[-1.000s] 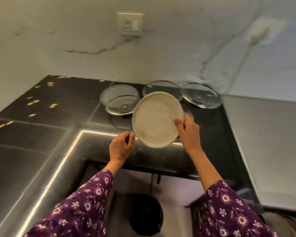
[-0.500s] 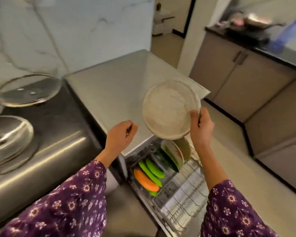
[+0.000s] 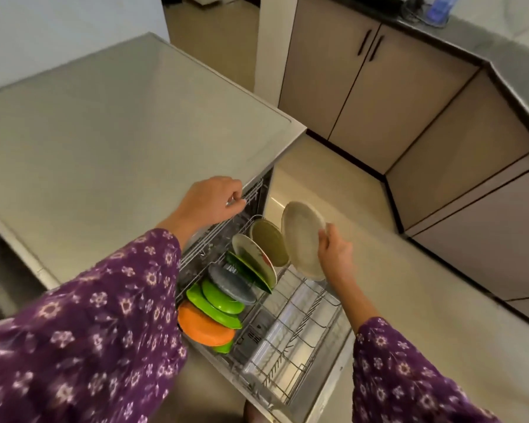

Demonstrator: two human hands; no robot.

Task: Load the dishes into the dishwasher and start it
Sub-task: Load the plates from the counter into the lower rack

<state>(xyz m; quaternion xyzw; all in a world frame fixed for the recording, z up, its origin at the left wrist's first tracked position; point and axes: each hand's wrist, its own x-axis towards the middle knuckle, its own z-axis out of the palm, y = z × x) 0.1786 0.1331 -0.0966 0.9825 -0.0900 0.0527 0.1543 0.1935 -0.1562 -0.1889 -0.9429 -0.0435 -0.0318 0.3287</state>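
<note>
My right hand holds a pale plate on edge, fingers pinching its rim, just above the pulled-out lower rack and beside an olive plate standing there. My left hand sits at the top edge of the dishwasher, fingers curled; I cannot tell whether they grip anything. I should keep the plate upright and lower it straight into the free slot.

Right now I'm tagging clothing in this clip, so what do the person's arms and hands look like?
Both arms wear loose long sleeves of purple cloth printed with small pale flowers; the left sleeve and the right sleeve match. Each ends short of the wrist. The left hand and right hand are bare, without gloves; I see no ring, watch or bangle.
</note>
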